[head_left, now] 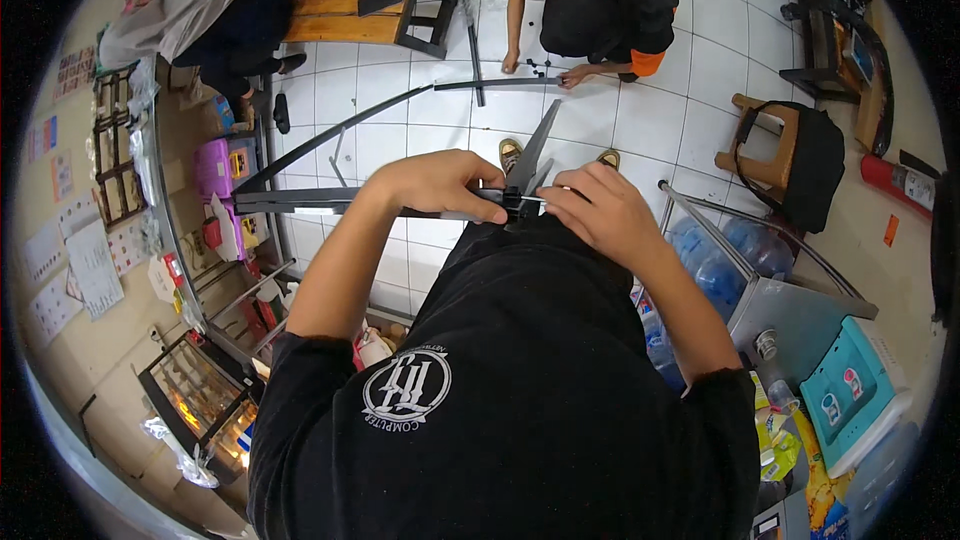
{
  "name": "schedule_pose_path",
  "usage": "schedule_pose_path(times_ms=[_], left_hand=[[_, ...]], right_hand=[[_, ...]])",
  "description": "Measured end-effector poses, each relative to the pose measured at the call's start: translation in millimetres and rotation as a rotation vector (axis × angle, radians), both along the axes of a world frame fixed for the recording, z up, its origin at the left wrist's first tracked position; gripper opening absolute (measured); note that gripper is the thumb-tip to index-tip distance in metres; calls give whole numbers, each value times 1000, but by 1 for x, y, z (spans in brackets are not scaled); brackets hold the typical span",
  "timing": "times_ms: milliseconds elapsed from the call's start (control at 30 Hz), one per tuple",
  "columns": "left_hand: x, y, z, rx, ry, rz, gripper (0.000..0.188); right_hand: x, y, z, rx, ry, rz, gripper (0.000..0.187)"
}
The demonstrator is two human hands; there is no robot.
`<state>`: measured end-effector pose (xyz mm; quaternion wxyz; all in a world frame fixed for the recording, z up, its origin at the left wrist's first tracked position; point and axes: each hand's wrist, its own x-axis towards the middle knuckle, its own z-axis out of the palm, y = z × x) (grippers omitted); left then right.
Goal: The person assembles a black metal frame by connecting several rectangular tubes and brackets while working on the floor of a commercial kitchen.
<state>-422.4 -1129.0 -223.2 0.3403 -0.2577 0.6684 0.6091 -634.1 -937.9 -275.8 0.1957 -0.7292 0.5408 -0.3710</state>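
My left hand (pixel 440 185) is wrapped around a long black bar (pixel 320 202), close to a dark joint (pixel 516 198) in front of my waist. Several black bars meet at that joint, and one (pixel 538 140) points away from me. In my right hand (pixel 608 212), the fingers pinch a thin silver rod-shaped tool (pixel 533 200) whose tip touches the joint. The tool's handle is hidden by my fingers, so its exact kind is unclear. Another long black bar (pixel 340 135) runs from the far left end toward a crouching person.
The crouching person (pixel 610 5) in orange sleeves touches a bar (pixel 495 83) near small black pieces (pixel 540 68). Another person (pixel 220 20) is beside a wooden bench (pixel 340 5). Water bottles (pixel 710 265) stand right, near a stool (pixel 765 145). Shelving (pixel 170 210) lines the left.
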Motion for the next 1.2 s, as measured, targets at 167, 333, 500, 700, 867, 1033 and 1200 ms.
schedule_pose_path(times_ms=[167,333,500,700,867,1033,1200], left_hand=[[2,-7,-6,-9,57,-1,37],[6,-11,-6,-64,42,58,34],[5,-8,-7,-74,68,60,35],[0,-15,-2,-65,91,6,37],[3,-14,-6,-46,141,134,37],[-1,-17,-13,-97,96,-11,34],[-8,-13,-17,-1,56,-29,31]], right_hand=[[-25,-4,6,-22,169,64,24],[-34,6,12,131,-40,-61,25],[-4,20,1,148,-158,-56,19],[43,9,-71,541,-947,-353,33],[97,3,-144,377,-1155,-513,38],[133,0,-156,393,-1047,-658,34],[160,-14,-155,94,-939,-895,33]])
